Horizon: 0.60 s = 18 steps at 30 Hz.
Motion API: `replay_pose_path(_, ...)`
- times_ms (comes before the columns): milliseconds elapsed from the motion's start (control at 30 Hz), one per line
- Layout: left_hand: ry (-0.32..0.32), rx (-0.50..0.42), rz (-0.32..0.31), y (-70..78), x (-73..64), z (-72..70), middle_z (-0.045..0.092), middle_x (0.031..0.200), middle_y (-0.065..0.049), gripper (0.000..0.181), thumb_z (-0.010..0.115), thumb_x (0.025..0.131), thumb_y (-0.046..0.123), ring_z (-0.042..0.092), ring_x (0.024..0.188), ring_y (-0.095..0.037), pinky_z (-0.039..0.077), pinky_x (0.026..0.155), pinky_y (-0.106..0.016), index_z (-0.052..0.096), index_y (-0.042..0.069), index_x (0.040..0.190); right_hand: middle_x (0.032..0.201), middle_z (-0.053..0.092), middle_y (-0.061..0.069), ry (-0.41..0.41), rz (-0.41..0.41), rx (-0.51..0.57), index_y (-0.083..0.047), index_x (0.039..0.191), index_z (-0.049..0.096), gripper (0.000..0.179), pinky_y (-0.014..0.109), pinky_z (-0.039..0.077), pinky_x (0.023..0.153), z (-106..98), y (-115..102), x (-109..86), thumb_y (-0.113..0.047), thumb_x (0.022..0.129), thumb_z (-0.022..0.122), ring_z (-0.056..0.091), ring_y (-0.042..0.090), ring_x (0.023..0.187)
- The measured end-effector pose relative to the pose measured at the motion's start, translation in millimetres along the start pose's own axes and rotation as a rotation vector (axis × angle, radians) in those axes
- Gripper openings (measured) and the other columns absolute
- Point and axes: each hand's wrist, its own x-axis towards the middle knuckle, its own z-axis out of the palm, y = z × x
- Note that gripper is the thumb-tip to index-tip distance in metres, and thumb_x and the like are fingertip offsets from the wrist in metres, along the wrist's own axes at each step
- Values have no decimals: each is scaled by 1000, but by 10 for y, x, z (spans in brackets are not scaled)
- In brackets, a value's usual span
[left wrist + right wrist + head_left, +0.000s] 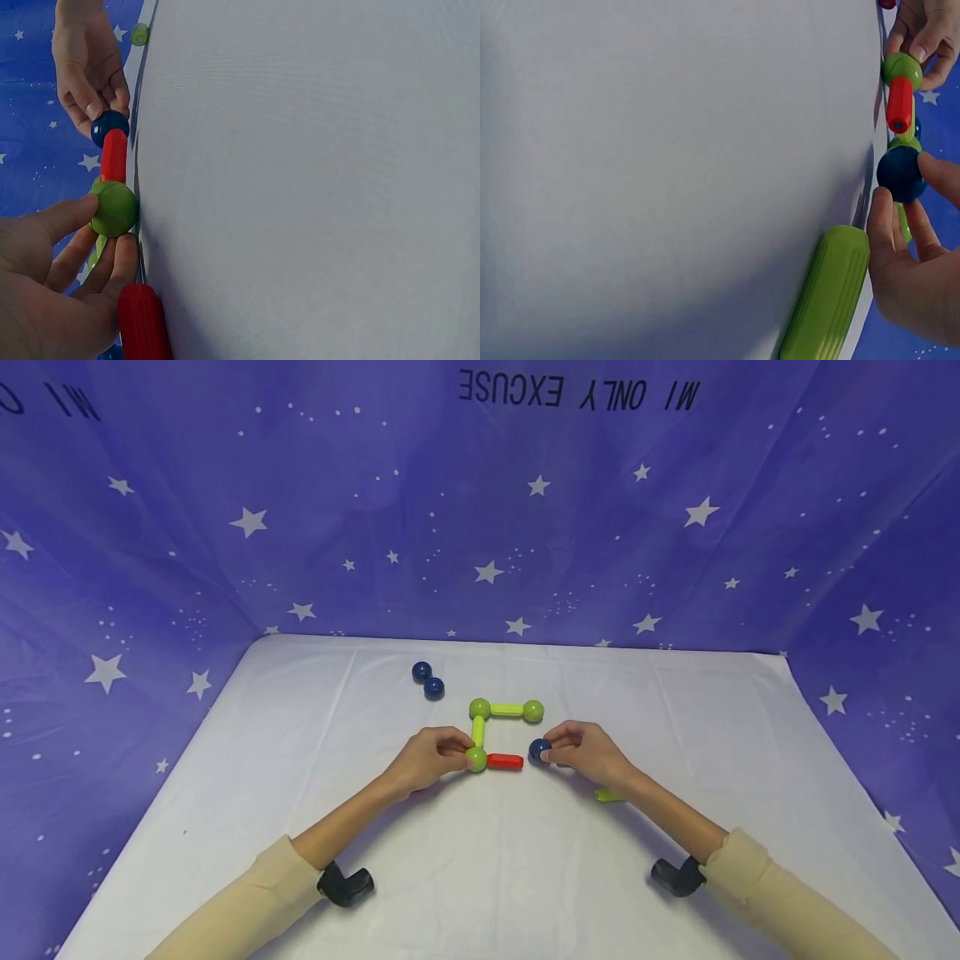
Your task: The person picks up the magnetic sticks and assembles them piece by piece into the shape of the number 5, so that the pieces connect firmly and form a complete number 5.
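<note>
My left hand [431,758] pinches a green ball [476,759] at the near left corner of a joined shape. From that ball a red rod [506,762] points right, and a yellow-green rod [478,732] runs back to a second green ball [480,708]. Another yellow-green rod [507,710] links this one to a third green ball [533,711]. Between thumb and fingers, my right hand [592,753] holds a dark blue ball [540,751]. A small gap separates the blue ball from the red rod's free end in the head view.
Two dark blue balls [434,688] sit at the back, left of the shape. A loose yellow-green rod [826,296] lies beneath my right forearm. Another red rod [144,322] lies by my left hand, mostly hidden in the head view. White cloth [480,877] covers the table.
</note>
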Motion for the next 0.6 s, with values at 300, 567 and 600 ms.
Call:
replay_pose_path(300,-4,-10,-7,0,-1,1,72,95,-3,23,77,86,6,67,89,-15,53,82,-31,72,3,108,92,68,6,-46,-2,41,-1,110,67,29,31,50,73,32,10,-44,-13,86,78,62,19,83)
replay_pose_path(567,0,-7,-10,4,0,9,72,95,-3,22,77,86,6,67,88,-15,53,82,-30,72,3,107,92,68,6,-47,-1,42,-1,110,67,30,30,50,73,52,37,-50,-14,85,79,62,19,83)
replay_pose_path(600,1,-5,-9,5,1,10,72,95,-3,22,77,86,5,67,88,-15,53,81,-30,72,3,107,92,68,6,-48,-1,45,-1,110,67,30,30,50,73,56,36,-51,-13,86,79,62,19,83)
